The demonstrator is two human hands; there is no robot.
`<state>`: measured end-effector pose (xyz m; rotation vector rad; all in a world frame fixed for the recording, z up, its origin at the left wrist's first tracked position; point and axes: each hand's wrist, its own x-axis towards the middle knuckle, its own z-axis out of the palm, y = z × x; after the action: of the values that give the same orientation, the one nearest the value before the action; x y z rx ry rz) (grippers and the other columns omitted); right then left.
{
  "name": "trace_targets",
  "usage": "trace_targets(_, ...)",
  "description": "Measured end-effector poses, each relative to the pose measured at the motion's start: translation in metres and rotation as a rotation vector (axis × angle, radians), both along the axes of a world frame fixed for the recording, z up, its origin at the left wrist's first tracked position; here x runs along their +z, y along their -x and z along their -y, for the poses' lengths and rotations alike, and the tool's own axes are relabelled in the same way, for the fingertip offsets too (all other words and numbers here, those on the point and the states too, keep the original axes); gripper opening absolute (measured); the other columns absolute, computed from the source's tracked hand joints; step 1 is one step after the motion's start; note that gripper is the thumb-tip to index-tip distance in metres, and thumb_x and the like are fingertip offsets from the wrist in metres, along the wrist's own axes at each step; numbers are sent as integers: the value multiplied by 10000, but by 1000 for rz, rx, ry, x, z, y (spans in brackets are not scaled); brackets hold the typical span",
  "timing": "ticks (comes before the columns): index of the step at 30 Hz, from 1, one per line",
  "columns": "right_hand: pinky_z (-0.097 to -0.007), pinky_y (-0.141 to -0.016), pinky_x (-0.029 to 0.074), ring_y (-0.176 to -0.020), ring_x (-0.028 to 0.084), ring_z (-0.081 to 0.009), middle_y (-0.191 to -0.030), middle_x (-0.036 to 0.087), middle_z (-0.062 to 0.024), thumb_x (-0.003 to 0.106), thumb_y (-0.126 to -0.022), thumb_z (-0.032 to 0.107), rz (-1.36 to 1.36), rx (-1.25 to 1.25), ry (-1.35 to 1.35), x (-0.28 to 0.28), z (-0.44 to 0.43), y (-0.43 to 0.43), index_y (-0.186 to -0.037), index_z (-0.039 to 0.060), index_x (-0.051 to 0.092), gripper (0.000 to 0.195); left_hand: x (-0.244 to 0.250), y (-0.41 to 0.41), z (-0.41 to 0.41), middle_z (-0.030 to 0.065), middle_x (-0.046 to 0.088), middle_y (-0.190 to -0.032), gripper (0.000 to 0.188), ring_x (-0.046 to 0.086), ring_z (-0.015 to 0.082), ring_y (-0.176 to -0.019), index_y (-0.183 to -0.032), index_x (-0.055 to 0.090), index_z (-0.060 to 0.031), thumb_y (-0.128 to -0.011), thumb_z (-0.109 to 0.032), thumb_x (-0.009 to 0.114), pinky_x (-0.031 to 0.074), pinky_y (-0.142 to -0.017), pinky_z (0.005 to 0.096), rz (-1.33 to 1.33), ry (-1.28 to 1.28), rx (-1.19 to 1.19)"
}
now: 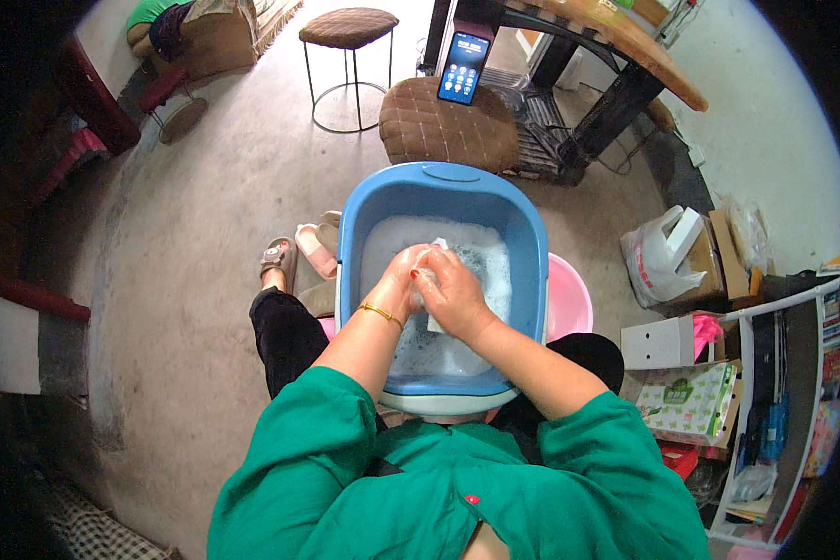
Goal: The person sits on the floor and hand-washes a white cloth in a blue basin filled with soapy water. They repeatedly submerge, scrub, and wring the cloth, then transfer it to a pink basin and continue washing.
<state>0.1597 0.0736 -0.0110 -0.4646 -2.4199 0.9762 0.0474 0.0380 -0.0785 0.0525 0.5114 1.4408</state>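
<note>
A blue plastic basin stands before me between my knees, with sudsy water inside. Over its middle my left hand and my right hand are pressed together, wet and foamy, closed around a white cloth. Parts of the cloth show above the fingers and below the palms; the rest is hidden in the grip. A gold bracelet is on my left wrist.
A pink basin is at the blue one's right. Ahead, a smartphone leans upright on a brown padded stool. Slippers lie to the left. Boxes, a plastic bag and a white rack stand at the right.
</note>
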Motion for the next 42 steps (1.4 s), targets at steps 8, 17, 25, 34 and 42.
trace_targets(8, -482, -722, 480, -784, 591, -394, -814, 600, -201, 439, -886, 280, 271, -95, -226, -7, -19, 25, -869, 68, 582, 256, 0, -13, 0, 77, 592, -1014, 228, 563, 228, -893, -970, 548, -127, -932, -243, 356, 458, -795, 362, -72, 57, 276)
trace_targets(17, -473, -890, 439, -1117, 461, -409, -1288, 428, -224, 475, -871, 283, 706, -379, -115, -63, -43, 31, -1231, 101, 469, 403, -59, 6, -19, 163, 579, -932, 243, 586, 327, -842, -974, 537, 57, -769, -59, 479, 489, -648, 469, -583, 713, 573)
trace_targets(25, -423, -924, 422, -1157, 466, -368, -1253, 488, -204, 522, -777, 166, 775, -274, 261, -81, -36, 34, -1218, 126, 504, 443, -33, -4, -11, 184, 538, -1153, 442, 487, 320, -1067, -1148, 490, -5, -885, -342, 376, 360, -915, 484, -350, 696, 273)
trace_targets(34, -440, -748, 457, -877, 553, -385, -920, 571, -197, 496, -862, 251, 29, 32, 43, 5, 3, 3, -875, 50, 541, 207, -25, 13, -7, 109, 626, -917, 309, 586, 260, -884, -900, 575, -73, -913, -306, 373, 459, -832, 396, -648, -136, 0)
trace_targets(42, -457, -639, 490, -728, 585, -387, -879, 584, -181, 462, -878, 254, 214, -21, -285, 19, 2, 25, -868, 65, 551, 209, -35, -1, -7, 83, 608, -936, 287, 570, 226, -866, -921, 563, -88, -921, -288, 357, 464, -772, 381, -116, -110, 255)
